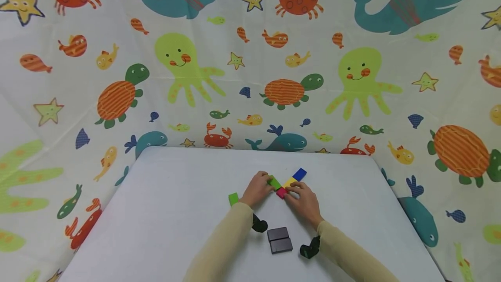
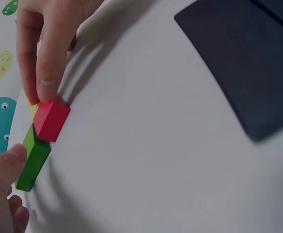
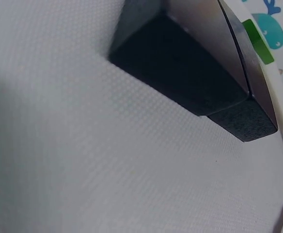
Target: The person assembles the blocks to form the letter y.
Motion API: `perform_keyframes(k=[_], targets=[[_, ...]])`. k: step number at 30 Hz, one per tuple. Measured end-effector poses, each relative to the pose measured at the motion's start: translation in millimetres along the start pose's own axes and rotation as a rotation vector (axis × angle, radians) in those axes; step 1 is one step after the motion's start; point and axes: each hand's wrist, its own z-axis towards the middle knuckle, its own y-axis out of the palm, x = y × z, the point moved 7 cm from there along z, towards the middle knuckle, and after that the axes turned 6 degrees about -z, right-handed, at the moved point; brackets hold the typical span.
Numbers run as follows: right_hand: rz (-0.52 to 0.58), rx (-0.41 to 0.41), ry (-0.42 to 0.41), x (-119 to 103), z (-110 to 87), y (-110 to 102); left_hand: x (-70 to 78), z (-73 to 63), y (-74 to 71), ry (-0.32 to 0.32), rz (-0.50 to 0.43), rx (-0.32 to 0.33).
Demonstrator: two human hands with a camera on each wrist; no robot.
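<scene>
In the head view my left hand [image 1: 258,189] grips a green block [image 1: 275,182], its fingers at the far end and thumb along the near side. My right hand [image 1: 304,200] holds a red block [image 1: 281,193] that touches the green one's end. Beside the red block lies a yellow block [image 1: 289,182], with a blue block [image 1: 300,174] beyond it in a slanting row. The left wrist view shows my left thumb [image 2: 16,154] on the green block and right fingertips [image 2: 47,90] on the red block's edge; the yellow block is mostly hidden there.
A second green block [image 1: 233,198] lies left of my left forearm. Two dark grey blocks [image 1: 279,239] sit side by side between my forearms, close to the wrist cameras. A sea-animal curtain [image 1: 235,77] hangs behind the white table [image 1: 168,212].
</scene>
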Motion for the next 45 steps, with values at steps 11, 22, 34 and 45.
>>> perform_keyframes(k=[11, 22, 34, 45], targets=[[0.024, -0.001, 0.009, 2, -0.8, 1, -47.1, -50.6, -43.2, 0.12, 0.222, -0.141], [0.03, -0.006, 0.005, 0, -0.6, 0, -73.9, -83.2, -67.8, 0.265, 0.195, -0.166], [0.016, -0.013, 0.016, -1, -1.4, 0, -71.7, -83.7, -57.8, 0.282, 0.218, -0.224], [0.018, -0.007, 0.002, -3, -2.9, -4, -72.0, -72.0, -53.9, 0.233, 0.011, -0.131]])
